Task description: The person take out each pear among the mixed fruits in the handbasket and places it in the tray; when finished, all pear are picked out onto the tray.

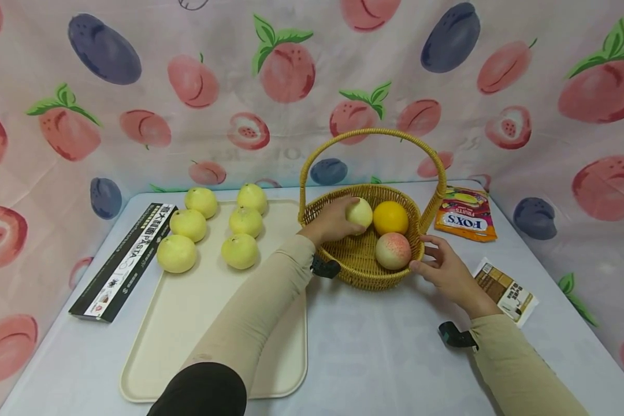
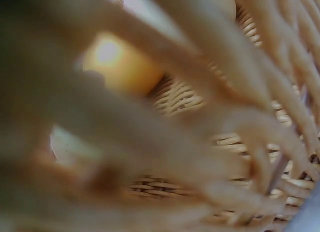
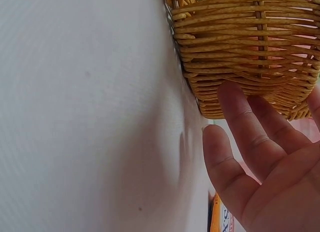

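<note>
In the head view, my left hand [image 1: 334, 221] reaches into a yellow wicker basket [image 1: 366, 281] with a tall arched handle, fingers and thumb around a round pale yellow-green fruit [image 1: 360, 213]. Beside that fruit in the basket lie an orange [image 1: 390, 218] and a pinkish peach [image 1: 393, 251]. At the basket's right side is my right hand [image 1: 444, 271]. From the right wrist, its loosely extended fingers [image 3: 252, 137] show against the outside of the woven wall. Blurred wicker covers much of the left wrist view.
Left of the basket lies a cream tray [image 1: 215, 341] bearing several pale yellow-green fruits [image 1: 240, 251]. A black pasta box [image 1: 125, 263] lies beside the tray's left edge. Right of the basket are an orange-red FOX'S candy bag [image 1: 465, 214] and a brown-and-white packet [image 1: 507, 292].
</note>
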